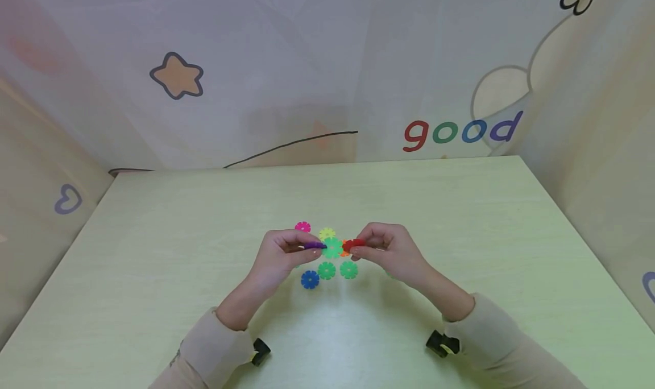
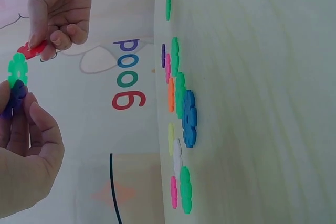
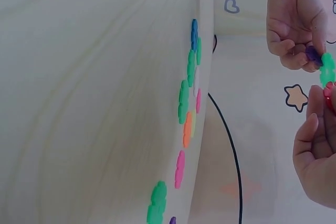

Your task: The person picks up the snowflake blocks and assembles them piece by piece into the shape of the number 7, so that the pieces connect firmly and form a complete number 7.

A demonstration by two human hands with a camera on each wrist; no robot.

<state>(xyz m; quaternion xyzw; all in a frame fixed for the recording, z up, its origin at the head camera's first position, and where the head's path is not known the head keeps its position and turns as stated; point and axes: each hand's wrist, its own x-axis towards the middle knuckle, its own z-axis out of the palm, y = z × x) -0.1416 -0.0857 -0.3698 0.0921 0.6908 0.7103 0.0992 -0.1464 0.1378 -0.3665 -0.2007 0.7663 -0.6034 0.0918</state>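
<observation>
Here we are, above the middle of the worktop (image 1: 153,275), and both hands are busy! The left hand (image 1: 276,258) has its grip pinching a purple disc (image 1: 314,245) between thumb and fingers. Opposite, the right hand (image 1: 396,251) pinches a red disc (image 1: 353,244) the same way. And right between them, up in the air, there's the green disc (image 1: 332,248), facing the head camera, its left edge meeting the purple piece and its right edge meeting the red one! How deep the notches sit, I cannot tell.

Down below, look at the scatter of flat, notched pieces: a blue disc (image 1: 310,280) nearest the person, two green discs (image 1: 326,270) side by side next to it, a yellow disc (image 1: 327,233) just beyond the hands, a pink disc (image 1: 302,226) to its left. An orange disc (image 1: 344,252) peeks out, partly hidden behind the red one. The left wrist view adds a white disc (image 2: 177,156) lying among the others!

Pale sleeves (image 1: 217,346) reach in from the near edge, a small black device (image 1: 261,352) at each wrist. Behind it all hangs a printed backdrop (image 1: 307,53), with an orange star and the word "good" in coloured letters.
</observation>
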